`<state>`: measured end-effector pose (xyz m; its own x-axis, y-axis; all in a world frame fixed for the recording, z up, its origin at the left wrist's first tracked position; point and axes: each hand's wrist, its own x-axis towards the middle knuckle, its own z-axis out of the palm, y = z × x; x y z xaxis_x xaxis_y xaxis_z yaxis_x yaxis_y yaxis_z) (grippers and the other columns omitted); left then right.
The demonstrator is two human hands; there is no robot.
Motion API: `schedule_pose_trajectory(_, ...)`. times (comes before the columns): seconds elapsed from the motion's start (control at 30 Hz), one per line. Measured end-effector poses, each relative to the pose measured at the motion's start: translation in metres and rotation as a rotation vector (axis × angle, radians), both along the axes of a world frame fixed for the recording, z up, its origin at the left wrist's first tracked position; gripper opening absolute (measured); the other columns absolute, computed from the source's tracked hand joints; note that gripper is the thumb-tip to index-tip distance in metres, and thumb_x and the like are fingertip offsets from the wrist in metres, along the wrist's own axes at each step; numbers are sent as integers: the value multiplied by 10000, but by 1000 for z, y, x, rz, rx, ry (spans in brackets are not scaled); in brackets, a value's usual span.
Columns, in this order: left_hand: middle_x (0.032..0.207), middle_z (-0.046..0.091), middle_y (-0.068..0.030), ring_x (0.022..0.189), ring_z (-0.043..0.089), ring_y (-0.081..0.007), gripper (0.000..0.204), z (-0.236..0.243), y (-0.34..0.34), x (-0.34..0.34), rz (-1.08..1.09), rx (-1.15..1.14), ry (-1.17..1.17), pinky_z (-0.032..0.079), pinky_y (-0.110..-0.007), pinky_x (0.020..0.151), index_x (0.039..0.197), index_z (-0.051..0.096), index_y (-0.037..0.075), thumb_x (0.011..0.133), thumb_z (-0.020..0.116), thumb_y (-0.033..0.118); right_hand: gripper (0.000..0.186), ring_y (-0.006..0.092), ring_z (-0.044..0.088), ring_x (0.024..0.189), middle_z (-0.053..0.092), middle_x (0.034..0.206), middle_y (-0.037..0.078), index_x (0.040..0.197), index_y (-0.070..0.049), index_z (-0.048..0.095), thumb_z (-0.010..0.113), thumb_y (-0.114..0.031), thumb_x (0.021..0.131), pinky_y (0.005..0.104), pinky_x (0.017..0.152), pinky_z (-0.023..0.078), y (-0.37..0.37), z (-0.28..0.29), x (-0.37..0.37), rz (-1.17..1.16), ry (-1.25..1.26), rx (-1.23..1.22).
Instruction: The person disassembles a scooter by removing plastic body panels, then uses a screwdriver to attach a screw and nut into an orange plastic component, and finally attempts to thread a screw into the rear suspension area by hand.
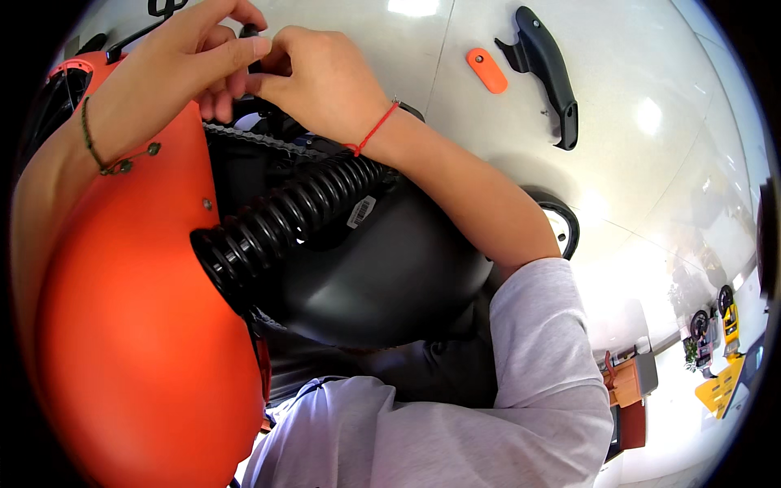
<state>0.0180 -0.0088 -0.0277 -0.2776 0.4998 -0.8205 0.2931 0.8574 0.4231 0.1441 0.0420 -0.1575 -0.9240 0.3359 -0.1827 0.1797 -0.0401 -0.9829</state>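
Note:
My left hand [207,61], with a dark cord on its wrist, pinches a small black part [250,32] between thumb and fingers. Close against it, my right hand [321,77] has its fingers curled together; whatever they grip is hidden. Both are raised over a bike with a smooth orange body panel [146,301]. Below them runs a metal chain [264,140]. A black coil spring [285,207] slants between the orange panel and a rounded black cover [382,268] that bears a small label [360,211].
On the tiled floor lie an orange oval piece [487,71] and a curved black plastic cover [549,73], with a tiny screw-like bit beside it. A wheel [561,224] shows past my right forearm. Wooden furniture [630,378] and yellow items [720,386] stand at the far right.

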Motion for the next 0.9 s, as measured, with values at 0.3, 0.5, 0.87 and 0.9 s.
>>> schedule_pose_trajectory(0.3, 627, 454, 19, 542, 434, -34, 171, 5, 6, -4, -291, -64, 170, 341, -182, 462, 1059, 506, 36, 979, 482, 185, 315, 337, 617, 650, 630, 659, 141, 733, -18, 663, 649, -327, 798, 415, 637, 486, 2, 3, 1, 73, 123, -35)
schedule_pose_trajectory(0.5, 683, 480, 25, 578, 433, -34, 187, -1, -4, -3, -193, 4, 183, 355, -187, 498, 1073, 524, 33, 972, 497, 188, 370, 313, 619, 624, 627, 632, 133, 716, -29, 671, 659, -391, 789, 402, 620, 485, 5, 13, -5, 93, -22, 106)
schedule_pose_trajectory(0.87, 972, 607, -177, 889, 609, -276, 267, 3, 0, -9, -437, 123, 198, 488, -330, 804, 1164, 540, 2, 910, 528, 85, 235, 112, 641, 839, 696, 914, 63, 995, -8, 675, 581, -212, 925, 257, 705, 499, 8, -8, 8, 182, 138, -566)
schedule_pose_trajectory(0.9, 1018, 606, -180, 916, 605, -282, 254, 9, 5, -6, -390, 67, 207, 489, -335, 810, 1145, 565, -2, 908, 528, 80, 252, 119, 640, 863, 694, 930, 79, 1000, 0, 669, 598, -226, 915, 246, 727, 486, 6, -6, 6, 193, 130, -533)
